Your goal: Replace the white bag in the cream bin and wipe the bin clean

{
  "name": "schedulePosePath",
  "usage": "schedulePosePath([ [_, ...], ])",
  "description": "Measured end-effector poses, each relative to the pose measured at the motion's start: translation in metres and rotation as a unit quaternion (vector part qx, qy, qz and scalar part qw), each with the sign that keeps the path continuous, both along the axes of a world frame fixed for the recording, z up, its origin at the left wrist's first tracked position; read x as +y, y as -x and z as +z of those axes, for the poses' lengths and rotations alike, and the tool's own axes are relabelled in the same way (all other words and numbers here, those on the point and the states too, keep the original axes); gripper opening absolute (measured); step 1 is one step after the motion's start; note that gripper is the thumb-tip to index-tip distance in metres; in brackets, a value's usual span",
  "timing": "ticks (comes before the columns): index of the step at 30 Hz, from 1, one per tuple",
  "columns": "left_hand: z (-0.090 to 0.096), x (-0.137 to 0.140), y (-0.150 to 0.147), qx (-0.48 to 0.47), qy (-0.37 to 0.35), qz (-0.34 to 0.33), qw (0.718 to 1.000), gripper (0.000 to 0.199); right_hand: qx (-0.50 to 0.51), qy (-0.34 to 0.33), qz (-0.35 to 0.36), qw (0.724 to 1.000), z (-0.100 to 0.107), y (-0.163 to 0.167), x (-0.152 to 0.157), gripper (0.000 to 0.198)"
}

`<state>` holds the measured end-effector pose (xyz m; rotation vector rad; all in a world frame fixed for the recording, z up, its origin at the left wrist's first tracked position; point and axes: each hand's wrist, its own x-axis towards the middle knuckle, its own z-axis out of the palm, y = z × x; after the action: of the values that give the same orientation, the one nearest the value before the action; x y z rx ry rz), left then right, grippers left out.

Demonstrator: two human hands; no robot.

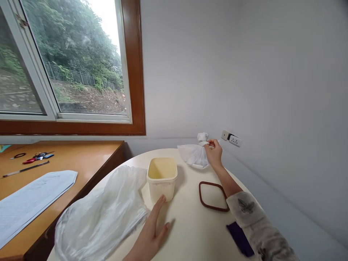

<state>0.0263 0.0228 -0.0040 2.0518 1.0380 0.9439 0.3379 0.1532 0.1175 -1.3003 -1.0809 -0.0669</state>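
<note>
My right hand [214, 153] reaches to the back of the round table, its fingers closed on the gathered neck of a knotted white plastic bag [194, 155]. My left hand [152, 232] lies open near the front, fingers apart, with a fingertip close to the front of a cream plastic bin [162, 185]. Whether that fingertip touches the bin I cannot tell. The bin stands upright with its top uncovered. Left of it spreads a loose, crumpled white plastic bag [108, 214]. A brown rounded-square frame [201, 197] rests flat near my right forearm.
The white round table [187, 232] carries all these. A dark purple cloth [239, 237] lies partly under my right sleeve. On the wooden desk [89, 159] at left are papers [38, 199], a pen [25, 169] and scissors [29, 160]. A wall socket [235, 140] sits behind my right hand.
</note>
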Motion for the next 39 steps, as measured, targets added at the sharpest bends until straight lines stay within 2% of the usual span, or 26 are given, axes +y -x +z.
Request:
schedulePosePath([
  [4,0.011,-0.006,-0.003,-0.029,-0.078,0.061,0.995,0.031,-0.022,-0.017,0.018,0.999,0.013,0.015,-0.047,0.012],
  [8,0.026,-0.013,-0.003,-0.073,-0.156,0.108,0.979,0.013,-0.076,-0.005,0.03,0.997,0.011,0.037,-0.097,0.011],
  [13,0.054,-0.028,-0.008,-0.095,-0.189,0.115,0.971,0.007,-0.15,0.032,0.067,0.986,-0.007,0.072,-0.151,0.013],
  [16,0.067,-0.038,-0.018,-0.069,-0.169,0.086,0.979,0.019,-0.164,0.064,0.131,0.976,-0.021,0.093,-0.171,0.015],
  [18,0.071,-0.042,-0.026,-0.04,-0.144,0.063,0.987,0.035,-0.152,0.083,0.192,0.966,-0.031,0.106,-0.179,0.018],
  [20,0.07,-0.043,-0.031,-0.023,-0.123,0.056,0.991,0.041,-0.12,0.095,0.255,0.955,-0.041,0.117,-0.184,0.019],
  [24,0.064,-0.042,-0.031,-0.024,-0.102,0.061,0.993,0.037,-0.028,0.132,0.344,0.929,-0.056,0.131,-0.186,0.02],
  [29,0.066,-0.041,-0.022,-0.007,-0.084,0.039,0.996,0.038,0.063,0.176,0.413,0.891,-0.061,0.138,-0.184,0.023],
  [32,0.07,-0.038,-0.017,0.009,-0.087,0.058,0.995,0.034,0.088,0.187,0.438,0.875,-0.061,0.139,-0.183,0.024],
  [39,0.066,-0.029,-0.015,-0.06,-0.015,0.082,0.995,0.021,0.086,0.206,0.424,0.878,-0.066,0.139,-0.185,0.02],
])
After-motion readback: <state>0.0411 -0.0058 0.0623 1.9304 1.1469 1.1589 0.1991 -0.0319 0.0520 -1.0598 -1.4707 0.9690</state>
